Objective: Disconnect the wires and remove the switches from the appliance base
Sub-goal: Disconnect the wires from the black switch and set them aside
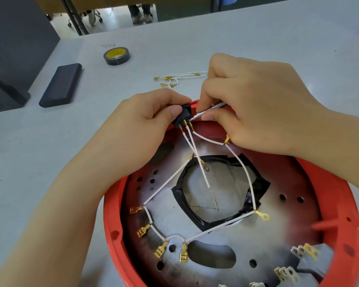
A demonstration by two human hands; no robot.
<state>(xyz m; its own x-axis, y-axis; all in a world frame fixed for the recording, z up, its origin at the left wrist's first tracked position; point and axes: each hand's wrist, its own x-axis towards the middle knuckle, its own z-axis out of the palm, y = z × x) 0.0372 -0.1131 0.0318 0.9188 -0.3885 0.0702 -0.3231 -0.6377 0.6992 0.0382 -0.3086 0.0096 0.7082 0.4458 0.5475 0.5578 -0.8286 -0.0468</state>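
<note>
On the far left of the table (257, 34) stands one dark box (13, 48), partly out of view. Just right of it lies one flat black case (61, 84). Further right and farther back lies one tape roll (116, 56), black with a yellow core.

The left hand (141, 129) reaches in from the lower left, forearm across the table edge of the red base (340, 195). Its thumb and curled fingers pinch one black switch (181, 116) at the far rim of the base. Three brass terminals show on the underside of the switch, each with a white wire (168, 184) attached.

Beyond the hands, one loose bundle of white leads (180, 78) with brass ends lies on the table, apart from the base.

The right hand (255, 106) comes in from the right, wrist above the rim. Its fingers are clamped on one thin metal tool (210, 111), whose tip touches the rightmost terminal of the switch.

Inside the base, the wires run down across a metal plate (257, 241) with one tape-lined centre opening (218, 187). Four brass spade connectors (160, 251) hang free along the lower left of the plate. Two ring terminals (264, 216) are visible, one near the opening's right corner, one over its top. At the lower right, grey switch blocks (311, 264) sit in the base with bare tabs showing; their number cannot be told.
</note>
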